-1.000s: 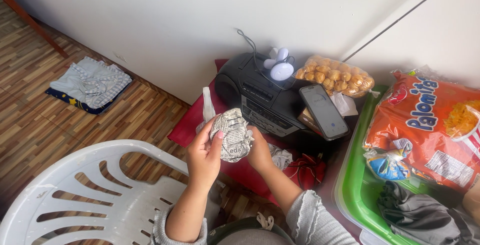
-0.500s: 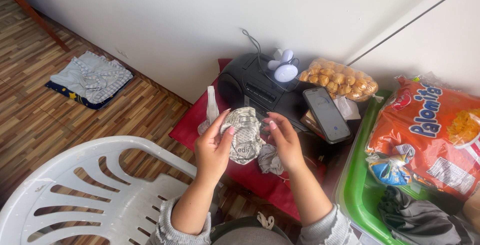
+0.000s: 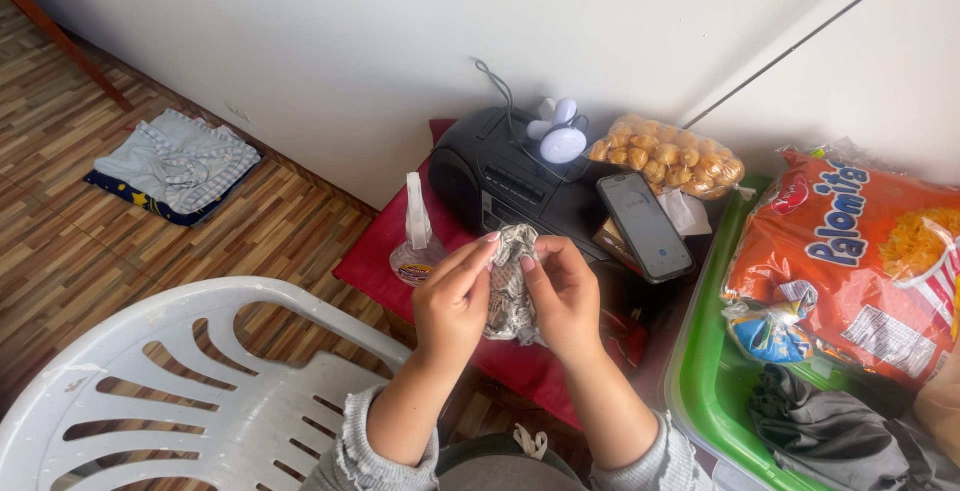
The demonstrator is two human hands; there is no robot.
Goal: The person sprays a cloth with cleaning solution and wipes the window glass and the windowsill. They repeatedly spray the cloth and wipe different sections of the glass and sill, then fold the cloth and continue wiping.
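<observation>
A crumpled wad of newspaper (image 3: pixel 511 281) is squeezed between both my hands above a red cloth (image 3: pixel 375 256). My left hand (image 3: pixel 455 301) presses it from the left with fingers curled over the top. From the right, my right hand (image 3: pixel 562 296) grips the same wad. Just behind my left hand stands a small clear spray bottle (image 3: pixel 415 241) on the red cloth.
A black radio (image 3: pixel 505 186) holds a small white fan (image 3: pixel 560 136), a bag of golden snacks (image 3: pixel 665 156) and a phone (image 3: pixel 645 223). To the right, a green tray (image 3: pixel 710 381) carries an orange popcorn bag (image 3: pixel 850 251) and dark cloth (image 3: pixel 830 431). A white plastic chair (image 3: pixel 200 391) stands left; folded clothes (image 3: pixel 175 163) lie on the wood floor.
The paper wad has been pressed smaller. My right hand moved in from the side and closed on it together with the left, uncovering the spray bottle behind.
</observation>
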